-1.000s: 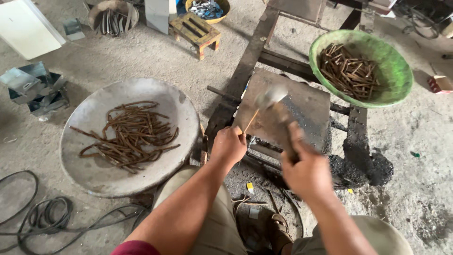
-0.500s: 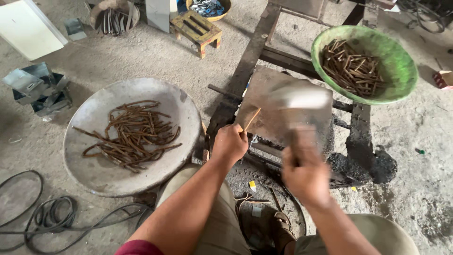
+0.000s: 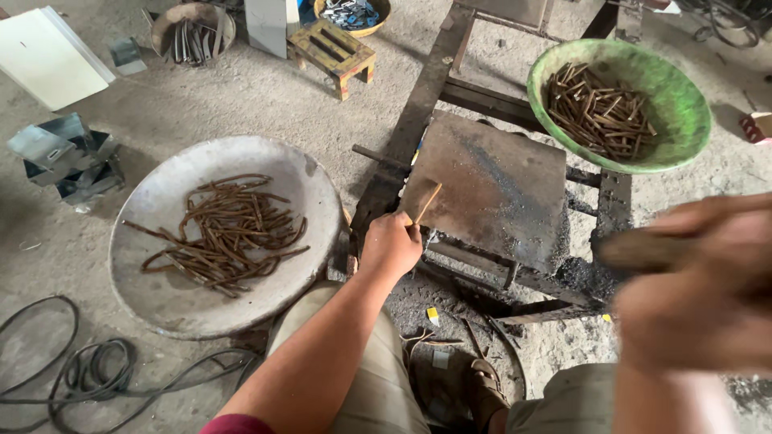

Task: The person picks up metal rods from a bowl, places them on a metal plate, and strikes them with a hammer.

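Note:
My left hand (image 3: pixel 392 243) pinches a thin rusty rod (image 3: pixel 427 202) and holds its tip on the near left corner of a flat steel plate (image 3: pixel 490 185). My right hand (image 3: pixel 700 297) is raised close to the camera at the right, blurred, with its fingers closed around a wooden handle (image 3: pixel 639 251); the tool's head is out of view. A grey pan (image 3: pixel 165 281) to the left holds several bent rusty rods (image 3: pixel 225 229). A green bowl (image 3: pixel 683 120) at the upper right holds several straight rusty rods (image 3: pixel 599 108).
The plate rests on a dark metal frame (image 3: pixel 418 112). A small wooden stool (image 3: pixel 332 50), a bowl of metal pieces (image 3: pixel 191 30), folded sheet-metal bits (image 3: pixel 64 157) and a white board (image 3: pixel 48 56) lie around. Black cable (image 3: pixel 72 370) coils at the lower left.
My right hand has swung up off the plate toward the camera with the handle, now large and blurred. My left hand still holds the rod at the plate's corner.

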